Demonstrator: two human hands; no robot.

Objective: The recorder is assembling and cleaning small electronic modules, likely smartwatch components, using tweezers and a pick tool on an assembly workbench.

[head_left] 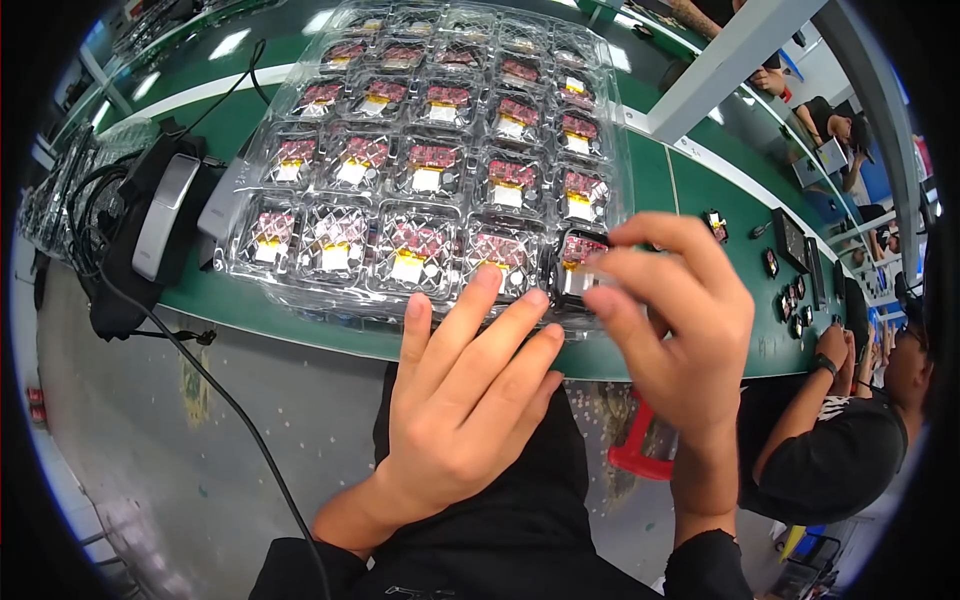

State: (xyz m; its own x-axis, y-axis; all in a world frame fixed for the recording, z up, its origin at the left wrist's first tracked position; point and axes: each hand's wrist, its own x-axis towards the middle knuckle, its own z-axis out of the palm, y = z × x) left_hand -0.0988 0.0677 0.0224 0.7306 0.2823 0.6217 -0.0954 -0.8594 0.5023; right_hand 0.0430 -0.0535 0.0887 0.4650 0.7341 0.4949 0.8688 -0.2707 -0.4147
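Note:
A clear plastic blister tray (250, 185) lies on the green table, with small electronic modules in rows of its pockets. Each module shows red, yellow and white parts. My left hand (460, 400) has its fingers apart, the tips resting at the tray's near edge by the front row; it holds nothing. At the near right corner, my right hand (690, 310) pinches a black-rimmed module (578, 250) by its right side, between thumb and fingers. The underside of this module is hidden, so I cannot tell whether it still touches its pocket.
Left of the tray stand a grey-and-black device (167, 215) and cables (215, 375). A white metal post (735, 70) rises at the far right. Small black parts (790, 300) lie on the right of the table, beside a co-worker (850, 440). A red stool part (640, 450) shows below.

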